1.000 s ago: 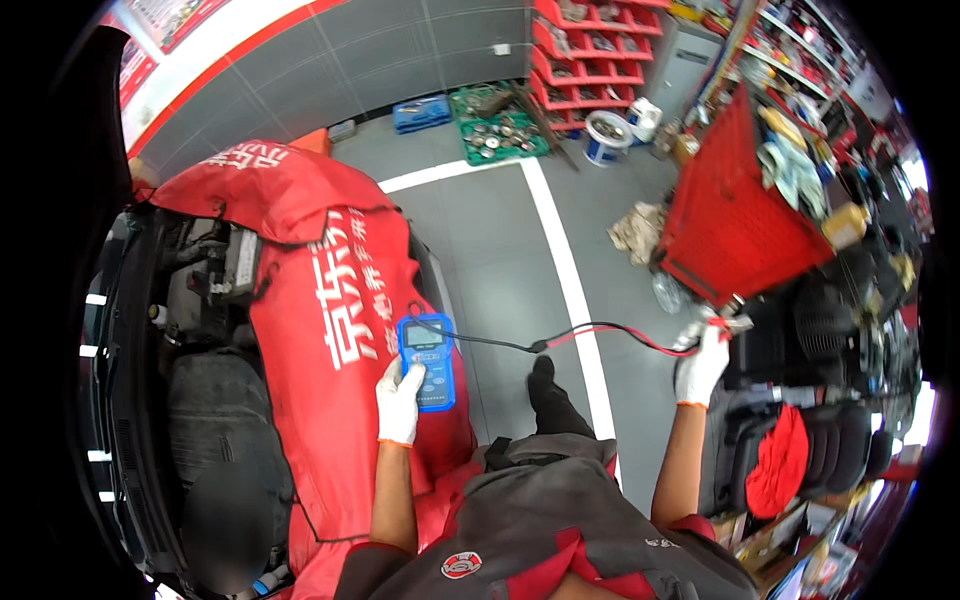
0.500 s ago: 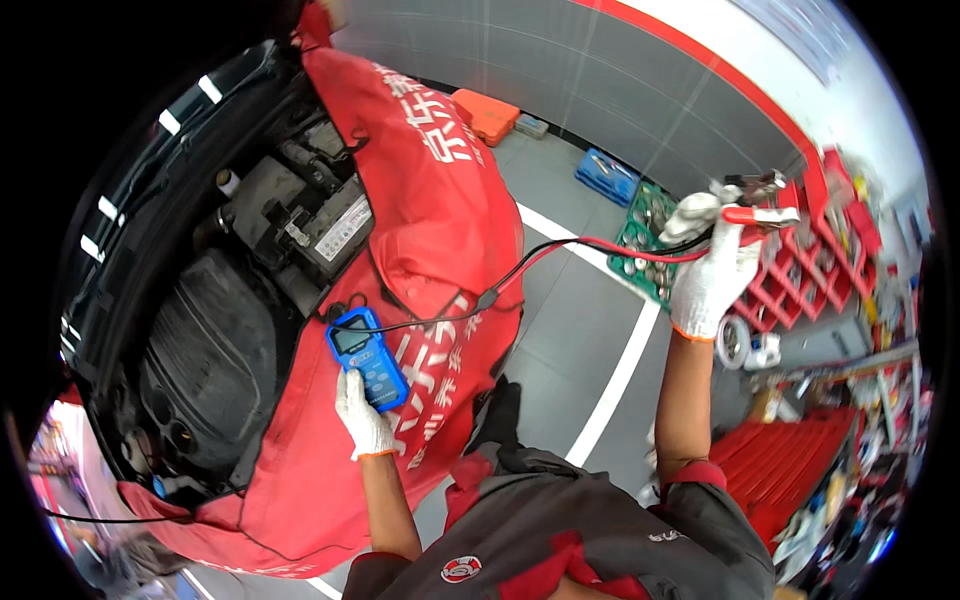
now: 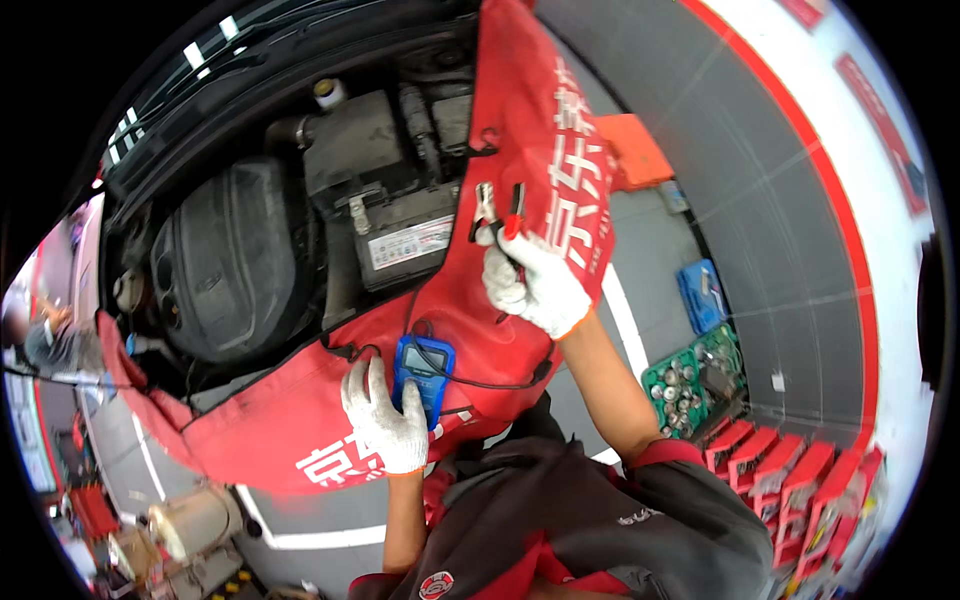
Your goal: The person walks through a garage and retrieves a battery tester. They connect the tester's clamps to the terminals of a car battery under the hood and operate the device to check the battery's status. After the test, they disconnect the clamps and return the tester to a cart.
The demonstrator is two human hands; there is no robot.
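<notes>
My left hand (image 3: 388,425), in a white knit glove, lies on the red fender cover with its fingers spread. Its thumb overlaps the lower left side of a blue handheld battery tester (image 3: 437,388) with a grey screen. My right hand (image 3: 540,285), also gloved, grips the tester's clamps (image 3: 515,228); a red handle shows above the fingers, and the metal jaws point up and away. A black lead (image 3: 480,382) loops from the tester over the cover. Left of the clamps sits the car battery (image 3: 410,245) with a white label, apart from them.
The red fender cover (image 3: 260,430) drapes over the car's edge beside the open engine bay with its black engine cover (image 3: 228,260). On the floor to the right are an orange case (image 3: 635,150), a blue case (image 3: 702,295), a green socket set (image 3: 680,395) and red bins (image 3: 775,465).
My right hand has brought the clamps from the far right, by the red bins, to above the fender cover near the battery. My left hand's fingers have spread beside the tester. The view has turned.
</notes>
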